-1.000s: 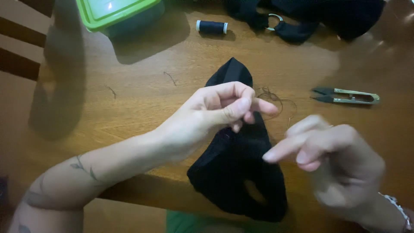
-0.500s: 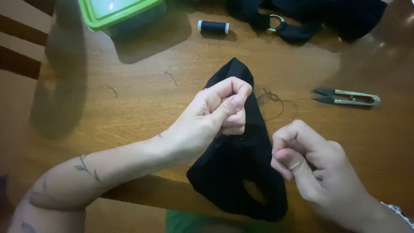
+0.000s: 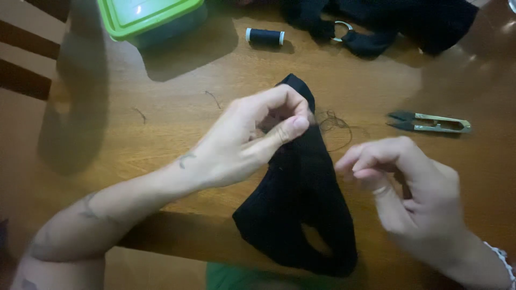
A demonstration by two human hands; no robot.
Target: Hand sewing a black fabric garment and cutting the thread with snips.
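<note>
Hanging over the near edge of the wooden worktop (image 3: 161,123), a piece of black fabric (image 3: 301,215) lies folded into a loop, its lower end nearest the camera and its narrow tip pointing away toward the far side. Just right of it, the right hand (image 3: 414,188) hovers above the worktop with its fingers curled in and the thumb and forefinger drawn close together; whether anything thin is caught between them cannot be told, as the hand is blurred. The left hand (image 3: 252,142) comes in from the near left, its forearm crossing the worktop edge, and is closed in a pinch on the upper part of the black fabric, thumb pressed against the side of the forefinger. Beside that pinch, to the right, a loose tangle of dark thread (image 3: 336,126) lies on the wood. Farther right sit thread snips (image 3: 430,123) with brass-coloured handles, blades pointing left, well apart from both hands. Short thread scraps (image 3: 212,98) lie on the bare wood to the left. At the far edge stand a green-lidded plastic box (image 3: 150,16), a spool of black thread (image 3: 265,36) lying on its side, and a heap of black cloth with a metal ring (image 3: 376,21).
</note>
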